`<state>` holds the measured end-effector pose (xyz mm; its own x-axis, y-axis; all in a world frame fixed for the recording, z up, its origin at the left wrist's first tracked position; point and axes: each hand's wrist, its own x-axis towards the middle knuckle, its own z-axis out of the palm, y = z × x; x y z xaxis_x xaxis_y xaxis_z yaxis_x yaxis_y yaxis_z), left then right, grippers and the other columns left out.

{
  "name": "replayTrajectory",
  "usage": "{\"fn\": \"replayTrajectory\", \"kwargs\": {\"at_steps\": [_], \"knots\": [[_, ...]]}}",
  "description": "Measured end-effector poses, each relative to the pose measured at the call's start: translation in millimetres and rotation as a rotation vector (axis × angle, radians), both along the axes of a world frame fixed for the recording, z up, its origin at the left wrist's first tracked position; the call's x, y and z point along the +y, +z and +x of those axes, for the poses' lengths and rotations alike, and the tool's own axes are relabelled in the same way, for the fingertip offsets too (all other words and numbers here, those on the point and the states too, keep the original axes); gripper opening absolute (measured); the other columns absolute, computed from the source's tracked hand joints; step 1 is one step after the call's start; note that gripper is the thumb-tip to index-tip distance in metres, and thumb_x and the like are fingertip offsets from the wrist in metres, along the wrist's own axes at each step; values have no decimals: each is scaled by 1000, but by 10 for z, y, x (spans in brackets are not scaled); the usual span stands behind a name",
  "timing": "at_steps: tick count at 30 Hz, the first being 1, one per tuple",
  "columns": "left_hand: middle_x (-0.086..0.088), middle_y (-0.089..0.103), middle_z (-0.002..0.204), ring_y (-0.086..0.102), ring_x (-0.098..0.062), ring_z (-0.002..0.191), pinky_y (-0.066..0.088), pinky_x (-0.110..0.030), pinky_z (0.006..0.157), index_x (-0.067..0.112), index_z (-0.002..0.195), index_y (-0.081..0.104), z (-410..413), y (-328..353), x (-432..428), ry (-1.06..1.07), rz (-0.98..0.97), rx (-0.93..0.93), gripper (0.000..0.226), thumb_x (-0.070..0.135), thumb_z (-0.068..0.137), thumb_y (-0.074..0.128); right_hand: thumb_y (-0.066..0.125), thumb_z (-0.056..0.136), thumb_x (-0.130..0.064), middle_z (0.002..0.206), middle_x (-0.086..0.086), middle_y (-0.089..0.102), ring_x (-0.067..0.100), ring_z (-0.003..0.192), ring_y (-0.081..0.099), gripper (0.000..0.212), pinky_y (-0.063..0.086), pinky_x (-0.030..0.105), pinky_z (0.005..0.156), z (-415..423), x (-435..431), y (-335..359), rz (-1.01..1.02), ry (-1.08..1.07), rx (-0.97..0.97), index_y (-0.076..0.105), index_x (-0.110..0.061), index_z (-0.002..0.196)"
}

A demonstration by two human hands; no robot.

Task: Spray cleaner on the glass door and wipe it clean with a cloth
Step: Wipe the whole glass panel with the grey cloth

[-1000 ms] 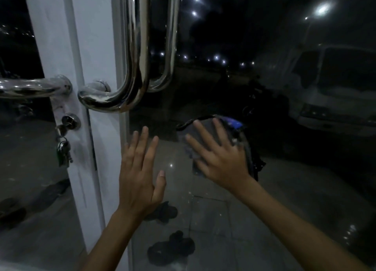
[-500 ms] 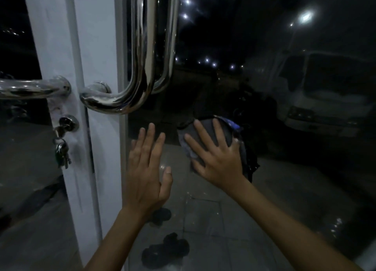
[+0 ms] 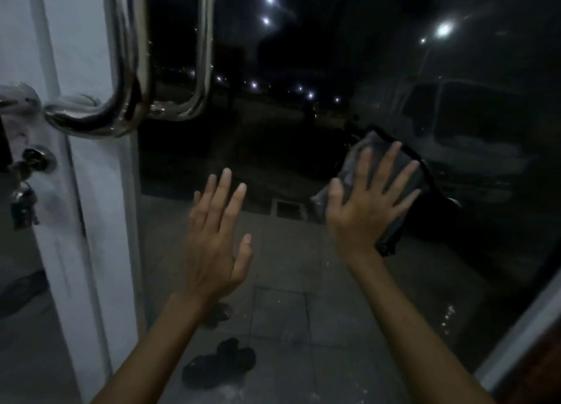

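The glass door [image 3: 303, 124] fills the view, dark with night outside. My right hand [image 3: 364, 209] presses a grey cloth [image 3: 379, 154] flat against the glass with spread, straight fingers, right of centre. My left hand [image 3: 215, 242] is flat on the glass beside it, fingers straight and empty, close to the white door frame [image 3: 91, 191]. No spray bottle is in view.
Curved chrome pull handles [image 3: 130, 69] stand out from the frame at upper left, with a lock and hanging keys [image 3: 27, 185] below them. Through the glass lie a tiled floor, dark sandals [image 3: 218, 364] and a parked white vehicle [image 3: 473, 136]. A white frame edge [image 3: 522, 337] runs along the lower right.
My right hand has slid the cloth to the right across the glass. My left hand stays flat on the glass. The view has shifted right, so the handles sit further left.
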<state>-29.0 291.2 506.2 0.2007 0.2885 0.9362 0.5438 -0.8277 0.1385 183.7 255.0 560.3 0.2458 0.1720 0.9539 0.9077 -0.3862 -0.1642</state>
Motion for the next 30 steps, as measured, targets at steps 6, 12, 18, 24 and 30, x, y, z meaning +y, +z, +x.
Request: {"fn": "replayTrajectory", "kwargs": {"at_steps": [6, 12, 18, 24, 30], "knots": [[-18, 21, 154, 12, -29, 146, 16, -52, 117, 7, 146, 24, 619, -55, -46, 32, 14, -23, 63, 29, 89, 38, 51, 85, -51, 160, 0, 15, 35, 148, 8, 72, 22, 61, 107, 291, -95, -714, -344, 248, -570, 28, -33, 150], [-19, 22, 154, 14, -32, 145, 14, -52, 117, 5, 145, 27, 931, -172, 14, 52, 42, 21, 65, 26, 85, 41, 50, 83, -48, 162, 4, 14, 35, 147, 10, 67, 27, 52, 98, 1156, -525, -847, -206, 125, -523, 34, -34, 145], [-22, 22, 153, 9, -28, 146, 13, -50, 118, 2, 144, 30, 945, -213, 119, 108, 103, 52, 65, 27, 85, 40, 50, 89, -48, 157, 6, 26, 42, 143, 17, 65, 6, 67, 111, 608, -252, -498, -37, 78, -206, 32, -31, 149], [-21, 24, 153, 11, -29, 145, 13, -47, 118, 1, 145, 29, 1011, -333, 295, 185, 207, 36, 64, 29, 88, 37, 52, 84, -51, 159, 2, 19, 35, 146, 15, 71, 30, 48, 92, 656, -312, -1154, -300, 136, -607, 28, -33, 149], [-16, 18, 156, 8, -28, 146, 6, -41, 120, 4, 147, 27, 1028, -372, 338, 192, 217, 34, 70, 30, 84, 41, 45, 87, -50, 159, 3, 23, 36, 146, 16, 62, 25, 61, 103, 1081, -554, -1096, -267, 47, -504, 36, -33, 147]]}}
